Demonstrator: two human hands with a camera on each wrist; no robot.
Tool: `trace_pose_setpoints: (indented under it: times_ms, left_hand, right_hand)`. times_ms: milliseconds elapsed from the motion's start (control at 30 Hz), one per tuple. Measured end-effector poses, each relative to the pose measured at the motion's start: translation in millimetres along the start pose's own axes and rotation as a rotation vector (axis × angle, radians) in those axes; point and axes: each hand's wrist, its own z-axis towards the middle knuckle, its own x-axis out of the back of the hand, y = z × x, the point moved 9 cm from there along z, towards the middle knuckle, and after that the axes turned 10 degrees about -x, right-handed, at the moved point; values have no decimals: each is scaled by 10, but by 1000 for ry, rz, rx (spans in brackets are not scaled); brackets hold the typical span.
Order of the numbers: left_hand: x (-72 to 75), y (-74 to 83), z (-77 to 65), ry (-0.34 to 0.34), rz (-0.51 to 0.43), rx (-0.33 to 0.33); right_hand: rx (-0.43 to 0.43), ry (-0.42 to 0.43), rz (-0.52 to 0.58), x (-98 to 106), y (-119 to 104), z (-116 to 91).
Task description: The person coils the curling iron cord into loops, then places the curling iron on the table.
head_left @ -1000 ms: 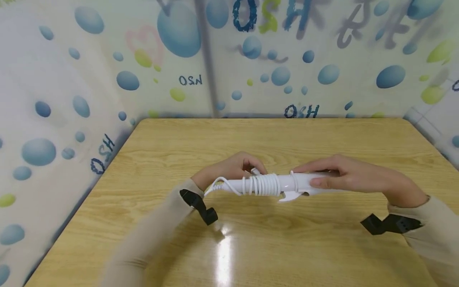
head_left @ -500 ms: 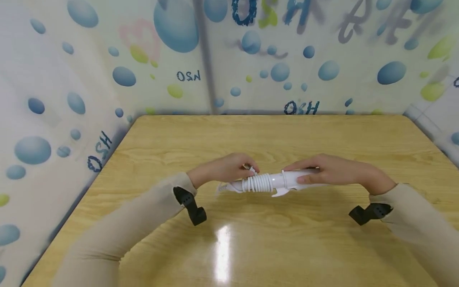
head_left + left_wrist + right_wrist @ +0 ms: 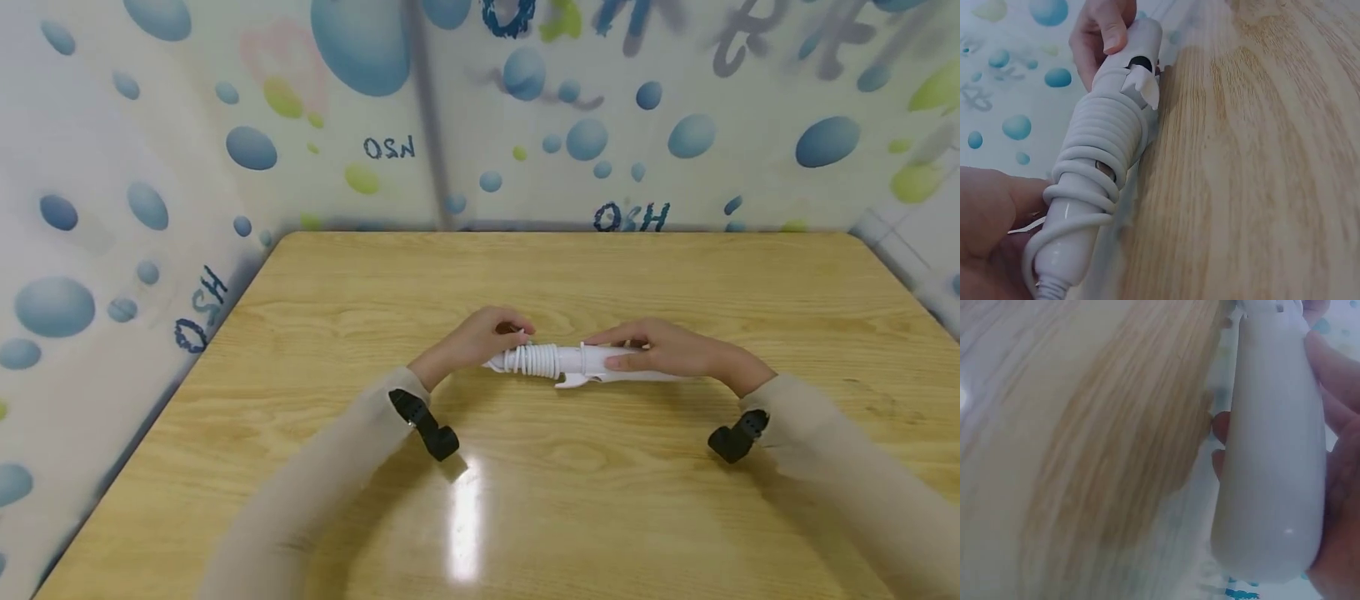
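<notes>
A white curling iron (image 3: 572, 362) lies crosswise between my hands, close over the wooden table. Several tight turns of its white power cord (image 3: 1100, 128) circle the narrower left part, and a small lever (image 3: 1142, 86) sticks out near the middle. My right hand (image 3: 667, 347) grips the thick right part, thumb on the near side and fingers behind. At the other end, my left hand (image 3: 480, 340) pinches a small white piece at the end of the cord, beside the wound turns. That piece is mostly hidden by the fingers. The smooth rounded end (image 3: 1269, 550) shows in the right wrist view.
The wooden table (image 3: 585, 483) runs back to a wall (image 3: 480, 133) printed with blue and green drops. Another wall (image 3: 112, 250) borders its left side. A black wrist camera sits on each sleeve, the left camera (image 3: 435, 433) and right camera (image 3: 735, 437).
Both hands and the curling iron have moved left and slightly farther away over the table. The left fingers have shifted at the cord's end; the right hand keeps its grip.
</notes>
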Motion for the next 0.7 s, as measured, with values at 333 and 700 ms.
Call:
trace_pose_setpoints:
  times_ms: [333,700]
  left_hand:
    - [-8,-50,-44,-6,-38,-27]
    - [53,-87,-78,89,14,8]
  right_hand:
    - [-13,94,-2,44,52,-1]
    - [-6,121,-61,50,-18,-46]
